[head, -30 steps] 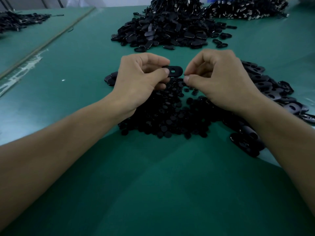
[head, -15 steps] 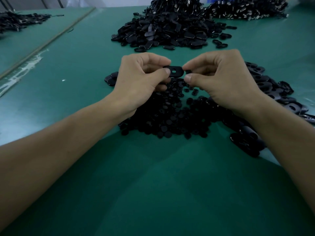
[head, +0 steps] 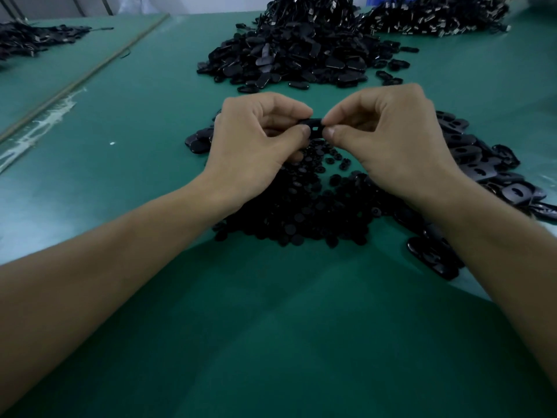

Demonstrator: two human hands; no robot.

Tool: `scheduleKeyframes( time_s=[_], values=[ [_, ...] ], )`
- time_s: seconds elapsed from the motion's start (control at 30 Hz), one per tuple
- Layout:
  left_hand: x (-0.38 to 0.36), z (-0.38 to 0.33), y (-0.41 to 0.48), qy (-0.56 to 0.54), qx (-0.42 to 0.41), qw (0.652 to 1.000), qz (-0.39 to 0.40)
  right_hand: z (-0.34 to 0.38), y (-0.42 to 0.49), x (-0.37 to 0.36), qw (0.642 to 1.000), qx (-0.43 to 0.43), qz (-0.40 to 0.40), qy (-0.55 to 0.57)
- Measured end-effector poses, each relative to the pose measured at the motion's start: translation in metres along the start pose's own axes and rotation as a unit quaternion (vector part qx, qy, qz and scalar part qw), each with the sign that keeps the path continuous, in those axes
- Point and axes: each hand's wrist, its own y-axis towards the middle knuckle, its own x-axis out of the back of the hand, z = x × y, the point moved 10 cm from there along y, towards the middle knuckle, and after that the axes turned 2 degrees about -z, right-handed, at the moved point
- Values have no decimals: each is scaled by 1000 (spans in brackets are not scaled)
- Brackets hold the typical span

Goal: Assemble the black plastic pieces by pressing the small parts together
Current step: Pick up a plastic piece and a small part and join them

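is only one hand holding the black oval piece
No, the left hand and the right hand each pinch one end of the black oval piece.

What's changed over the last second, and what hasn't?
The right hand moved leftward onto the oval black piece; its thumb and forefinger now pinch the right end. The left hand kept its grip on it. The piles of black parts lie unchanged.

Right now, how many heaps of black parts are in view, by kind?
Round-part heaps: 1
Oval-piece heaps: 3, near right heap, far centre heap, small cluster by left hand
Far heaps, kind unclear: 2, top right heap, top left heap
Total: 6
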Motion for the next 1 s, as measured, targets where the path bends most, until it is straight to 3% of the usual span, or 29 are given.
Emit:
scheduleKeyframes(
  time_s=[0.7, 1.0],
  values=[
    [-5, -7, -3, 22, -30, 999, 12, 9, -4, 2, 999, 4, -45, -18],
    [-10, -26, -11, 164, -118, 979, 21, 4, -6, -3, 998, -28, -40, -29]
  ],
)
